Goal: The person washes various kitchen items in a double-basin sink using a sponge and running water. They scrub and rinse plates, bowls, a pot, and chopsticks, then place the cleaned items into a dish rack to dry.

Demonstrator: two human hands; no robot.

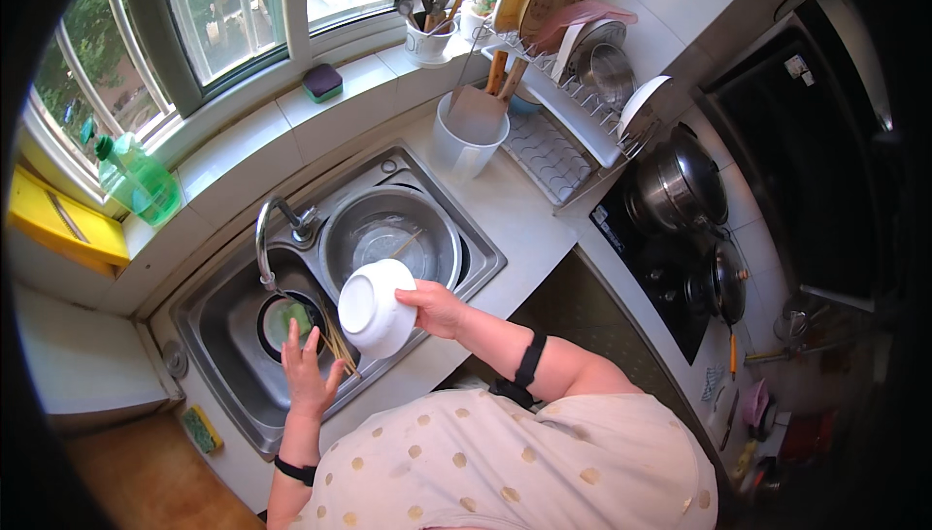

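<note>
My right hand (435, 309) grips the rim of a white bowl (375, 308), tipped so its base faces the faucet side. My left hand (307, 370) is raised over the near edge of the left sink basin (226, 333), fingers apart, holding nothing. Beyond its fingertips, a dark-rimmed dish (274, 327) lies in that basin with a green sponge or cloth (295, 317) in it. Several wooden chopsticks (338, 351) lean between my left hand and the bowl. In the right basin a large metal bowl (429, 239) holds some water and a single chopstick (406, 243).
A chrome faucet (263, 239) arches over the left basin. Behind the right basin stand a plastic pitcher (466, 140) with utensils and a dish rack (575, 126). A green soap bottle (142, 184) and a sponge (322, 84) sit on the sill. Another sponge (202, 429) lies at the counter's left.
</note>
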